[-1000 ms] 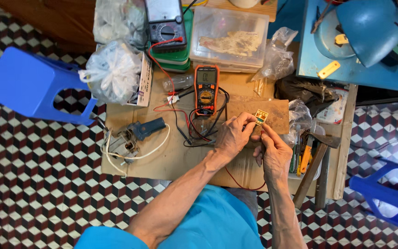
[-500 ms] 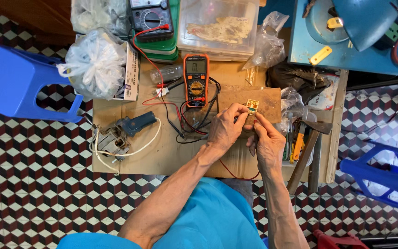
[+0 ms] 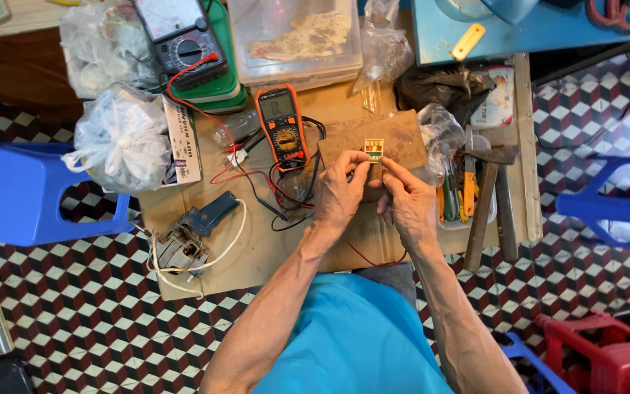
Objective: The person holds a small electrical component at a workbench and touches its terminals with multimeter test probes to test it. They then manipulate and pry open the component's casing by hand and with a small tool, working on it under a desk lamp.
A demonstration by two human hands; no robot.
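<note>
Both hands have kept their place over the bench since the earlier frames, only the view having shifted; left hand (image 3: 340,193) and right hand (image 3: 405,201) meet over the cardboard (image 3: 257,252), fingertips pinched narrow on a small yellow part (image 3: 373,149) held between them, just above a brown board (image 3: 395,135); near left lies a grey plug with white cable (image 3: 191,241); right of the hands, a hammer (image 3: 486,197) and a tub of tools (image 3: 455,193); just left of the part, an orange meter (image 3: 281,125) with red and black leads; farther left, a white bag (image 3: 119,138); farthest, a black meter (image 3: 180,40) and clear box (image 3: 297,36).
</note>
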